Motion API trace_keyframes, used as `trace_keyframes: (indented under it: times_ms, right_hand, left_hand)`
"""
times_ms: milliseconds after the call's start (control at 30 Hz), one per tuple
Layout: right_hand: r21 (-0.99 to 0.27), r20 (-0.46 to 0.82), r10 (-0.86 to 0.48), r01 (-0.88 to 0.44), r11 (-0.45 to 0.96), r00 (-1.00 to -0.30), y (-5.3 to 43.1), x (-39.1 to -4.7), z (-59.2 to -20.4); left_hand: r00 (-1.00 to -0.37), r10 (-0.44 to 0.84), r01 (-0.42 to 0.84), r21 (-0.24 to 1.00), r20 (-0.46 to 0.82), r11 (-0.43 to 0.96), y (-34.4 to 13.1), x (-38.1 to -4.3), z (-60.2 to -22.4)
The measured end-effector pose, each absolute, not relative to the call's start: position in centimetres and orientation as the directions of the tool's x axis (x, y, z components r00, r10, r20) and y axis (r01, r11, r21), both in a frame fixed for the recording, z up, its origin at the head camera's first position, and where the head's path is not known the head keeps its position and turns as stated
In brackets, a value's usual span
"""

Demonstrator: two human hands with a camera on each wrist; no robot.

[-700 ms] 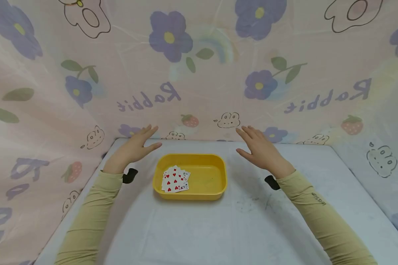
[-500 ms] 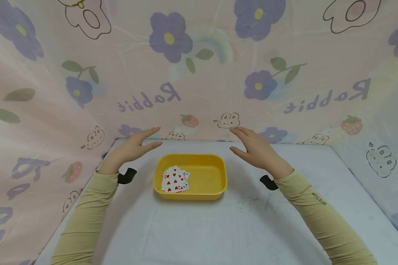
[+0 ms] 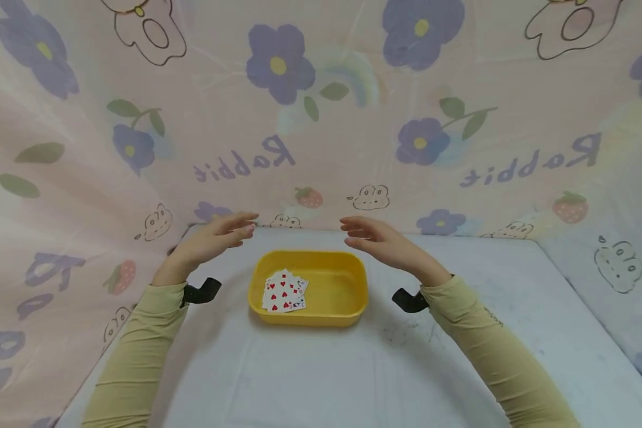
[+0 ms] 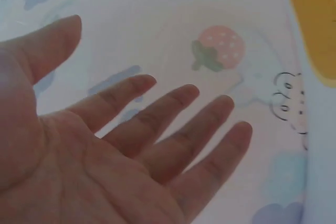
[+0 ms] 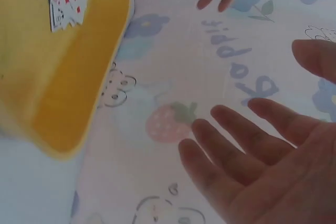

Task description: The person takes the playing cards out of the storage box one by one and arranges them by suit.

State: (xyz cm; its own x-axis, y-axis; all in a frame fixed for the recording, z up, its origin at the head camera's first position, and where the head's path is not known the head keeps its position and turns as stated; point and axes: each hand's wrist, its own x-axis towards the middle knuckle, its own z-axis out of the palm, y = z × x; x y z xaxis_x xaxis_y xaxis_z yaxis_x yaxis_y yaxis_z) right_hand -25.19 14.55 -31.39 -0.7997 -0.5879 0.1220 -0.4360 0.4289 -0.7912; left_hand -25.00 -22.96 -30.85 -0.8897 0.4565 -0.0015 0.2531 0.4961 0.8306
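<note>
"Yellow tray (image 3: pixel 334 288), shallow and round-cornered, sat near the middle of a white table (image 3: pixel 299 380)."

"What did it hold?"

"Playing cards (image 3: pixel 283 292), face up in a loose, overlapping heap at its left end, red hearts and diamonds showing."

"And the person's hands?"

"The left hand (image 3: pixel 210 239) was held out near the tray's far left corner, the right hand (image 3: pixel 385 241) near its far right corner. Both wrist views showed fingers loosely extended and parted, thumbs well apart from them. Neither hand touched or gripped anything. Behind them hung cloth (image 3: pixel 321 131) printed with flowers, strawberries and rabbits."

"How might the cards have handled?"

"Light and thin, I judged, springy enough to bend, and perhaps slick enough to slide over one another. A pinch at the heap's edges looked best; a hard squeeze risked creasing them. Lying flat against the tray's floor, a lone card could have proved awkward to lift."

"And the tray?"

"Probably light, stiff plastic, hard to damage. Its raised rim offered the surest hold, one hand at each short end, kept level so that the cards would not slide."
</note>
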Motion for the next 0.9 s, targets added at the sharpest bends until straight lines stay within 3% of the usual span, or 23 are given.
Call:
trace_keyframes:
  times_ms: [233,467,633,900]
  right_hand:
    - [-0.873,-0.015,-0.614,-0.289,0.393,-0.789,12.7,-26.2,-32.9]
    - [-0.93,-0.224,-0.605,-0.018,0.367,-0.764,10.9,-26.9,-35.2]
    - [-0.936,-0.325,-0.571,0.17,0.308,-0.754,9.2,-28.0,-37.1]
    - [-0.878,-0.477,-0.497,0.416,0.237,-0.725,6.4,-29.5,-39.3]
  left_hand:
    - [-0.915,0.384,0.104,0.846,-0.124,0.522,-22.9,-26.1,-34.3]
    - [-0.92,0.34,-0.005,0.871,-0.197,0.492,-22.0,-26.3,-36.3]
    - [-0.937,0.266,-0.084,0.882,-0.229,0.464,-21.5,-26.5,-37.7]
    - [-0.942,0.199,-0.127,0.837,-0.269,0.533,-21.6,-26.4,-39.7]
